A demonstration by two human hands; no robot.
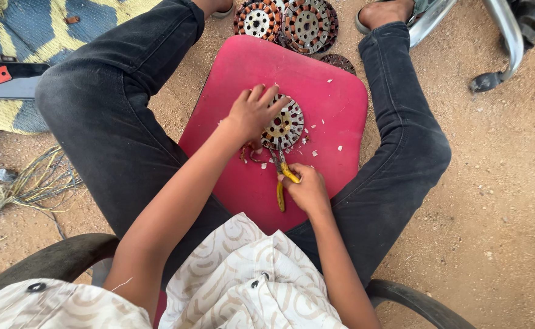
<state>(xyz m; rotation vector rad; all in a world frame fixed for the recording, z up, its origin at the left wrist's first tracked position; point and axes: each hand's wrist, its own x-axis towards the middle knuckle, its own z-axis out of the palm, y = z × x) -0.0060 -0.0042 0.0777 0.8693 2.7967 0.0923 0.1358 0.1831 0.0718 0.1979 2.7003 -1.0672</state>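
1. Hands first: left hand (252,113) lies palm-down on the metal disc (284,125), fingers spread over its left half, pressing it flat. Right hand (306,190) is closed in a fist round the pliers (281,172).
2. Disc look: round, flat, grey-silver steel w/ a ring of slots round the edge and small holes nearer the middle; rusty-brown patches show in the slots. Bits of reddish copper wire (250,152) stick out at its lower-left edge, just under the left wrist.
3. Disc place: lies flat near the centre of the red seat pad (328,79), which sits between the person's knees (black trousers either side).
4. Pliers look: yellow grips, dark metal head. One grip pokes out below the fist, the other is wrapped in the fingers.
5. Pliers direction: long axis runs approx. up-down in the view, nose pointing away from the person toward the disc's lower rim, handles back toward the body. Nose meets the disc edge; can't tell whether it's biting wire or metal.
6. Small white chips (315,153) are scattered on the pad right of the disc.
7. Further out: more slotted discs w/ copper windings (285,21) lie on the sandy ground past the pad's far edge, between the feet. A loose tangle of pale wire (39,180) lies on the ground left of the left leg.
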